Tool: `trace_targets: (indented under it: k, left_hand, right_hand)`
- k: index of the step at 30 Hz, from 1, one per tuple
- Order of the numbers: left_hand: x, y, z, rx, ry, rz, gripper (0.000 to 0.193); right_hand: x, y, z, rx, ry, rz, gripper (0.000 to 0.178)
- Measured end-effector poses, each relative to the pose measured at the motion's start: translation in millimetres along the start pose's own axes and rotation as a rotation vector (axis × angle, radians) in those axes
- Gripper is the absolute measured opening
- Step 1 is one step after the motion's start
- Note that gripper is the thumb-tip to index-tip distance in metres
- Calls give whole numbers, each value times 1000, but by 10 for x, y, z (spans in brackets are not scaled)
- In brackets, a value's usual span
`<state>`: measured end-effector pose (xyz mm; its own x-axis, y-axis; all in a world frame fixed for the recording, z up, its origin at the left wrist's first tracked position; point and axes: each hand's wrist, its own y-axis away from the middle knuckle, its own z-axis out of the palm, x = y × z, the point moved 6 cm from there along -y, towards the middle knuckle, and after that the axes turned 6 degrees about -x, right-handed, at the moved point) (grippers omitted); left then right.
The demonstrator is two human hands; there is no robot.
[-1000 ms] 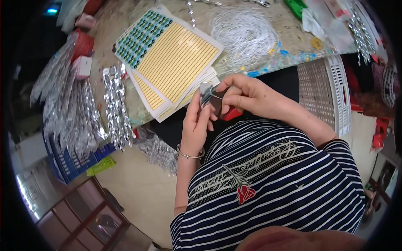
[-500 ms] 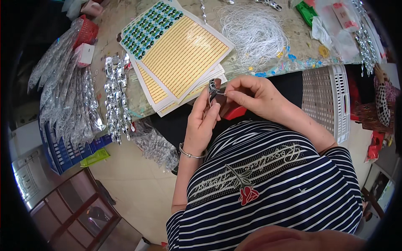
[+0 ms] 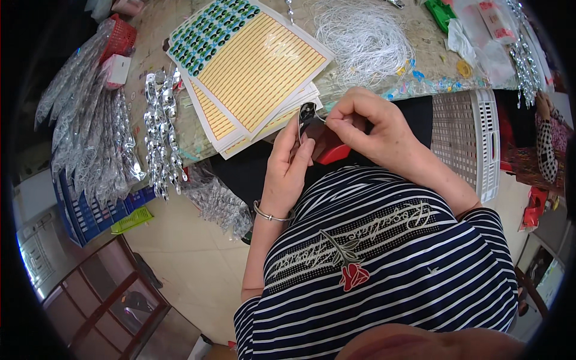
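My left hand point(image 3: 289, 167) is closed around a small, shiny, dark-silver curved piece point(image 3: 307, 114) that sticks up past the fingertips, just in front of the table edge. At its right, my right hand point(image 3: 378, 123) pinches a thin white string point(image 3: 320, 119) that runs to the shiny piece. How the string joins it is too small to make out. A bracelet circles my left wrist. Beyond my hands, a stack of printed sheets point(image 3: 264, 66) with yellow stripes and green oval stickers lies on the table, beside a loose heap of white string point(image 3: 363, 45).
Silver twisted foil strips point(image 3: 161, 132) hang over the table edge at left, near plastic-wrapped silver bundles point(image 3: 90, 132) and a red basket point(image 3: 120, 37). A white plastic crate point(image 3: 480, 144) stands at right. A green object point(image 3: 440, 15) lies on the table point(image 3: 420, 54). Another person's sleeve point(image 3: 546, 153) shows far right.
The shiny piece has turned in my left hand and now shows a darker face. My right hand has shifted slightly up and right, still pinching the string.
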<state>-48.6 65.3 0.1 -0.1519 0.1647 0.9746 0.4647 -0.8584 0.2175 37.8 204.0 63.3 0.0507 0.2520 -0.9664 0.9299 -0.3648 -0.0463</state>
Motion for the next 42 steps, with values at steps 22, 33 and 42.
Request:
trace_targets:
  k: [22, 33, 42]
  left_hand:
    - [21, 6, 63, 15, 107, -56, 50]
    - [18, -10, 80, -41, 114, -60, 50]
    - [39, 17, 64, -45, 142, -61, 51]
  right_hand:
    - [292, 37, -7, -71, -73, 189, 10]
    - [232, 54, 21, -57, -149, 149, 10]
    - [248, 53, 8, -26, -38, 147, 10]
